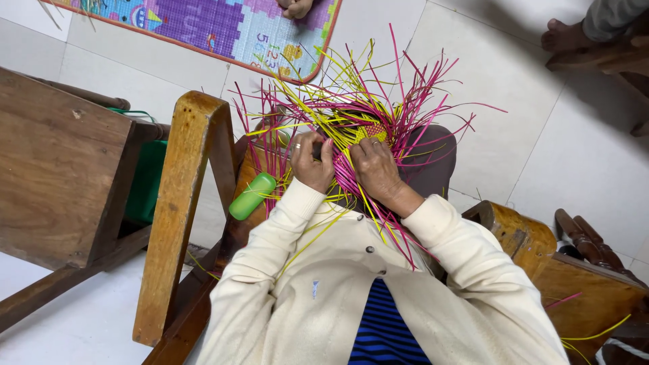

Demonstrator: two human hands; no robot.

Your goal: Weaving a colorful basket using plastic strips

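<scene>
Weaving's only just past the start, I'd say — there's a small woven patch (374, 132) in yellow and pink on the lap, and a huge spray of loose pink and yellow strips (351, 94) fanning out far and to both sides, all unwoven. Left hand (312, 162) is curled shut around a dark tool handle, I think. Right hand (376, 169) lies fingers together, pressing strips down near the patch. A green bottle (251, 196) sits to the left by the wooden chair arm (177, 203).
</scene>
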